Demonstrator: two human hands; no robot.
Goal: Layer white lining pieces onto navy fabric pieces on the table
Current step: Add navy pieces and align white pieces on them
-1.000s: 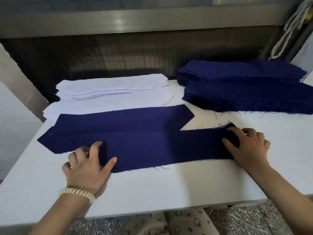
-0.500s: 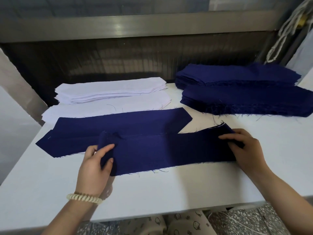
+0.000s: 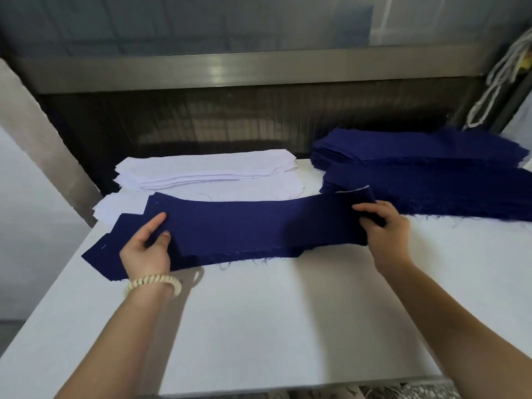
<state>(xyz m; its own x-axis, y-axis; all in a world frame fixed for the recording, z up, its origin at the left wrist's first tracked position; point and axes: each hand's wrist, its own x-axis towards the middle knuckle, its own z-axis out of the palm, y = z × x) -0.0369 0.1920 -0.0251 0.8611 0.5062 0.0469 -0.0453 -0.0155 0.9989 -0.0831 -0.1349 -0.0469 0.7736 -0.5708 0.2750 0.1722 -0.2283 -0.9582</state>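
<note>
A person holds two hands over a white table (image 3: 288, 326). The left hand (image 3: 145, 250) pinches the left end of one long navy strip (image 3: 259, 223) between thumb and fingers. The right hand (image 3: 385, 230) pinches the right end of the same strip, and that end is curled up so a thin pale edge shows. The strip is stretched between both hands over the middle of the table. Under it lies more navy cloth (image 3: 99, 254), flat on the table near the left edge. Its ends stick out in steps, and how many pieces lie there cannot be told. At the far left corner sit two piles of white lining (image 3: 207, 168), one tall pile at the back and one low pile just in front of it. At the far right corner sit two piles of navy pieces (image 3: 431, 185), one behind the other. The left wrist wears one pale bead bracelet (image 3: 154, 283). One white cord (image 3: 495, 82) hangs past the far right corner.
</note>
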